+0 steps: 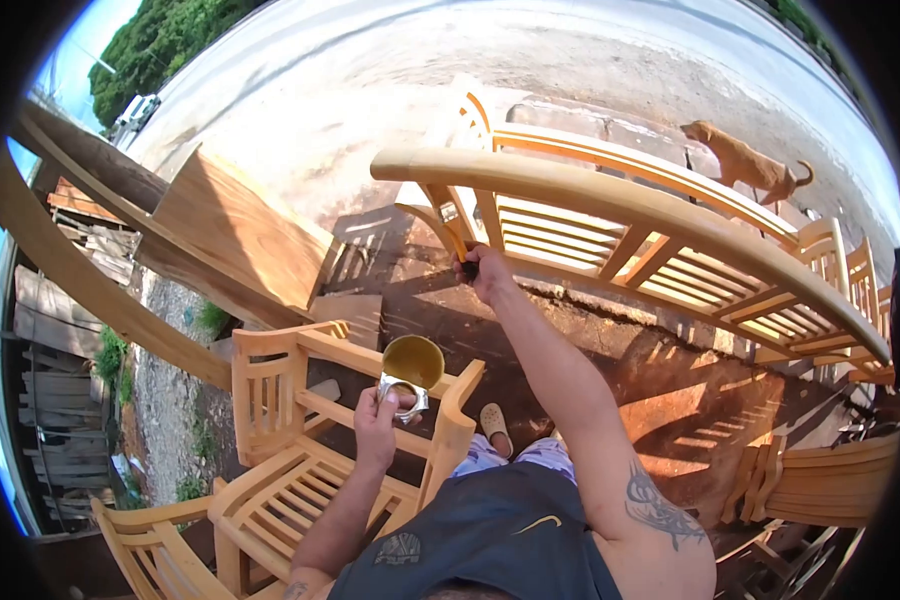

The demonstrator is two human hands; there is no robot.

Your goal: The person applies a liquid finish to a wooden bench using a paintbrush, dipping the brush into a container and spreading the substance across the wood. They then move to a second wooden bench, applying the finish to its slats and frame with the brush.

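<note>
My left hand [375, 425] is closed round the silvery handle of a cup [413, 362]. Its inside is yellow-brown, and the cup is held beside a wooden armchair [300, 485]. Stretched out ahead, my right hand [485, 275] grips a paintbrush [458, 240] with a yellow and dark handle and a metal band. The brush points up at the near end of a slatted wooden bench [610, 205], among its curved end pieces. Whether the bristles touch the wood I cannot make out.
A wide wooden board [245, 230] leans at the left, near a long curved beam [100, 290]. More wooden chairs [825, 480] stand at the right. A brown dog [745, 160] is beyond the bench by the road. My foot wears a light clog [495, 425].
</note>
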